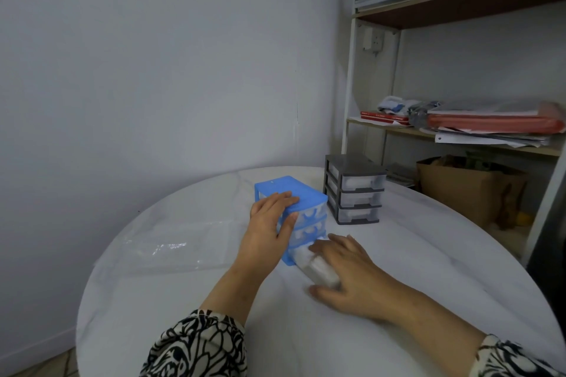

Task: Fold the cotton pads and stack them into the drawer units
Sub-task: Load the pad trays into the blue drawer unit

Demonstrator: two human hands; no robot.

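On the round white table [183, 300] stand 2 small plastic drawer units: 1 blue [283, 190], 1 dark grey [352, 167]. Each has 3 clear drawers. 2 bare hands show, left [269, 223] and right [346, 266].

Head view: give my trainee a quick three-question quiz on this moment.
1. True or false: the left hand rests on the blue drawer unit.
2. Which drawer of the blue unit is pulled out? A top, B middle, C bottom.
3. Fill in: the right hand is at the open ____.

Key: 1 true; 2 C; 3 drawer.
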